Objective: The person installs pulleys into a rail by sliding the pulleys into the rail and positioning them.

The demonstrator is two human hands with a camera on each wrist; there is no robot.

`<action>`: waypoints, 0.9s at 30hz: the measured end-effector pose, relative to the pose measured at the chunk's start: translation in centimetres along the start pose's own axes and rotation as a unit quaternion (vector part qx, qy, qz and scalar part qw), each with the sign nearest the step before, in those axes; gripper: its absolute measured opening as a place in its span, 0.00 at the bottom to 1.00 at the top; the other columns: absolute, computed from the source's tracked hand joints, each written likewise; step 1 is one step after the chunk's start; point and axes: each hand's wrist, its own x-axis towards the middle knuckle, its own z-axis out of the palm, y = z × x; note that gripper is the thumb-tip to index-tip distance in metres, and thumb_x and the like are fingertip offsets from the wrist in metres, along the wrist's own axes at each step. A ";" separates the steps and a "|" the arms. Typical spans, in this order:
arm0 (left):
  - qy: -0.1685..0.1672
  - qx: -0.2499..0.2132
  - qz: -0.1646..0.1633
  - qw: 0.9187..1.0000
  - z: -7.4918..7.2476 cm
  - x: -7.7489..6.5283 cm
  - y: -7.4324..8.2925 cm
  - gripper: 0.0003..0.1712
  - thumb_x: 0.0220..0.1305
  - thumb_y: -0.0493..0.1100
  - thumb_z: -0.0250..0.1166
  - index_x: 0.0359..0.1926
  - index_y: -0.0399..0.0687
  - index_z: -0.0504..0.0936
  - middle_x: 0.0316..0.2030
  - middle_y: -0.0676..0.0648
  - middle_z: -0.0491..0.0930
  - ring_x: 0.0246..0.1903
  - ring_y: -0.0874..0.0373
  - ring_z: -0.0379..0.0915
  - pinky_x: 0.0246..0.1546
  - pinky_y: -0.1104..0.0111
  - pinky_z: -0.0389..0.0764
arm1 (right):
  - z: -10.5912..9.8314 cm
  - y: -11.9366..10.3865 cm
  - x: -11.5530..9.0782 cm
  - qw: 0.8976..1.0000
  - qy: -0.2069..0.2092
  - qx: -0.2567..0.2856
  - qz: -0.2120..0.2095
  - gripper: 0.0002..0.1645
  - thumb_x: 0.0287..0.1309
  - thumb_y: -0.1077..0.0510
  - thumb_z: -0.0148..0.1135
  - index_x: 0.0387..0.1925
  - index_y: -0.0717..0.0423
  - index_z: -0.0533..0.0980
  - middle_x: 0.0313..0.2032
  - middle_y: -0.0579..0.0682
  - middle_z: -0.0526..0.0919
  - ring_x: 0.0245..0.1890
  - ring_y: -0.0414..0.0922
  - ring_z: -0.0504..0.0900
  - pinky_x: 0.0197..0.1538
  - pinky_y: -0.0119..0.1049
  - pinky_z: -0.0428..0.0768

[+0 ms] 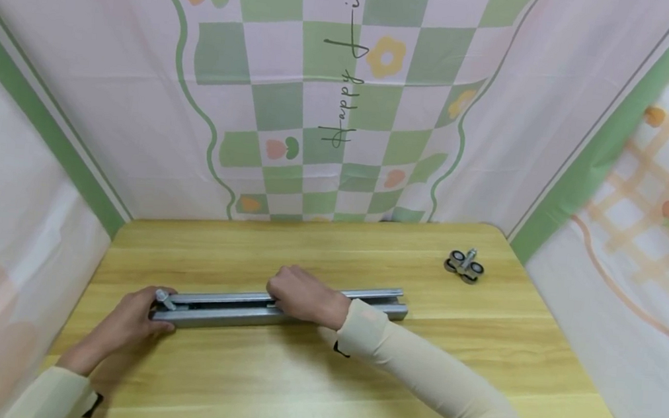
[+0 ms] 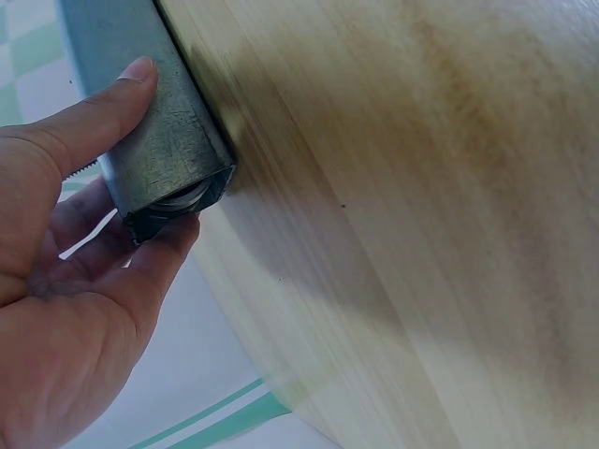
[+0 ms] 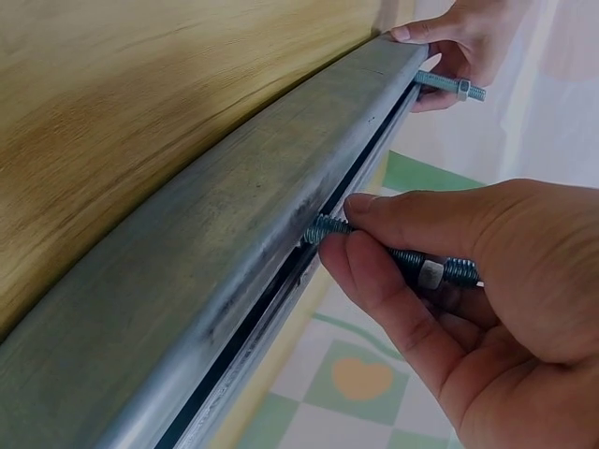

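Observation:
A slotted metal rail (image 1: 223, 319) lies across the wooden table with its slot facing up. My left hand (image 1: 137, 311) grips its left end, thumb on the near side wall in the left wrist view; a rounded metal part (image 2: 182, 199) shows inside that end. Beside this hand, a bolt with a nut (image 3: 459, 86) sticks out of the slot. My right hand (image 1: 305, 296) is over the middle of the rail. Its thumb and fingers pinch a second threaded bolt (image 3: 323, 227) rising from the slot, as the right wrist view shows. What that bolt joins inside the rail is hidden.
A roller trolley (image 1: 464, 267) with several wheels and a bolt lies at the table's back right. The wooden table (image 1: 223, 385) has printed cloth (image 1: 331, 109) behind it and on both sides. The rail's right end (image 1: 399, 309) is uncovered.

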 end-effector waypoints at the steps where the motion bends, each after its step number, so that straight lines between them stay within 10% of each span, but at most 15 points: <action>1: 0.000 0.000 0.000 1.000 0.0 0.0 0.0 0.32 0.48 0.35 0.85 0.53 0.28 0.82 0.44 0.33 0.86 0.45 0.38 0.84 0.47 0.45 0.85 | 0.0 0.0 0.0 1.000 0.000 0.000 0.000 0.29 0.62 0.72 0.65 0.16 0.46 0.61 0.18 0.38 0.59 0.20 0.36 0.55 0.24 0.27 0.52; 14: 0.002 0.001 0.002 1.000 0.0 0.0 -0.1 0.32 0.48 0.35 0.85 0.53 0.29 0.82 0.44 0.34 0.87 0.45 0.39 0.84 0.46 0.45 0.85 | -0.1 -0.2 0.3 1.000 -0.011 -0.013 0.007 0.26 0.62 0.69 0.67 0.17 0.47 0.65 0.18 0.38 0.62 0.20 0.35 0.57 0.24 0.26 0.55; 27: 0.007 0.004 0.008 1.000 0.0 0.0 -0.1 0.32 0.47 0.36 0.86 0.53 0.29 0.83 0.43 0.35 0.87 0.44 0.40 0.84 0.46 0.47 0.85 | -0.4 0.0 0.1 0.999 -0.040 0.000 0.026 0.20 0.69 0.45 0.72 0.26 0.49 0.75 0.18 0.39 0.66 0.19 0.33 0.59 0.23 0.26 0.59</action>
